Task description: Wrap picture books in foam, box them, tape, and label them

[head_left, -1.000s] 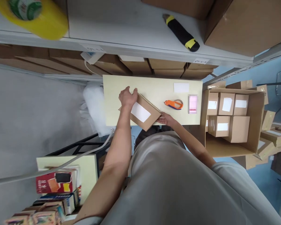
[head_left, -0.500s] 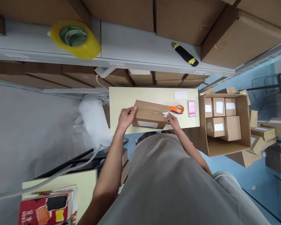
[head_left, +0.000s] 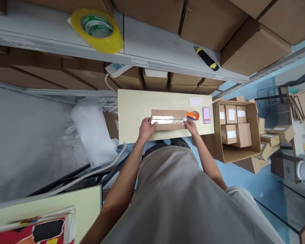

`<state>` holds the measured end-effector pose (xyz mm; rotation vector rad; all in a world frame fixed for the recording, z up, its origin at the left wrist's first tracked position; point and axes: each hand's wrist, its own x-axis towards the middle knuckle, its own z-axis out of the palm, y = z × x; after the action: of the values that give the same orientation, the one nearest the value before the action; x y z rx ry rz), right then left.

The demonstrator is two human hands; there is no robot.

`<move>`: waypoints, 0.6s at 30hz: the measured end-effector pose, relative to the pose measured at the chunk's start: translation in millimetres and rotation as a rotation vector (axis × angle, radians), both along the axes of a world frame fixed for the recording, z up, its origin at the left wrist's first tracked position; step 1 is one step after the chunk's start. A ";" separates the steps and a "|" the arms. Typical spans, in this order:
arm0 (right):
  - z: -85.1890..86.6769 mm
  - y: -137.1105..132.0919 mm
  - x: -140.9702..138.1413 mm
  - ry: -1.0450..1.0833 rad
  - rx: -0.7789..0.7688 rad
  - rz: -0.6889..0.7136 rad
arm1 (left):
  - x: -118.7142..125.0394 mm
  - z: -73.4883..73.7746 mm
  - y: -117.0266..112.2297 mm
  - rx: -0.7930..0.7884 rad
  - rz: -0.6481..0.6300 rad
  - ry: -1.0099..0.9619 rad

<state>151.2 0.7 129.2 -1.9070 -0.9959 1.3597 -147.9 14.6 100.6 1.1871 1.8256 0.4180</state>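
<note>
A brown cardboard box (head_left: 168, 127) lies on the pale yellow table (head_left: 132, 112), with a shiny strip of clear tape (head_left: 167, 120) along the seam on its upper face. My left hand (head_left: 146, 129) grips the box's left end, thumb on top near the tape. At the opposite end my right hand (head_left: 190, 126) holds the box, its thumb by the tape's end. Just behind my right hand sits an orange tape dispenser (head_left: 193, 115). A white paper slip (head_left: 195, 101) and a small pink pack (head_left: 206, 115) lie at the table's right side.
A large open carton (head_left: 216, 135) holding several small labelled boxes stands right of the table. Above the table's far edge runs a grey shelf (head_left: 152, 40) with a yellow tape roll (head_left: 99, 40), a black-yellow utility knife (head_left: 206, 58) and boxes. White wrap (head_left: 91, 132) lies to the left.
The box has turned so its taped seam faces up, and its labelled side no longer shows. My left hand has shifted right and lower along the box's end. The camera view has moved slightly.
</note>
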 end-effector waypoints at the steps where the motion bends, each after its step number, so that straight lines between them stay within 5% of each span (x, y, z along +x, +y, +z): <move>1: -0.1 0.4 -0.4 -0.019 0.001 0.003 | -1.1 -1.9 1.4 0.004 -0.007 -0.009; 10: -8.6 -10.4 -10.7 -0.182 0.189 0.096 | -23.3 -9.9 -10.0 0.243 0.048 -0.014; 18: -56.3 -9.7 -30.9 -0.486 0.069 0.191 | -6.4 -35.5 -20.8 0.025 0.199 0.030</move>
<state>120.4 -9.0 72.9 -2.1843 -1.4683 0.9545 -154.3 -6.1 65.0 1.0371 1.9772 0.5394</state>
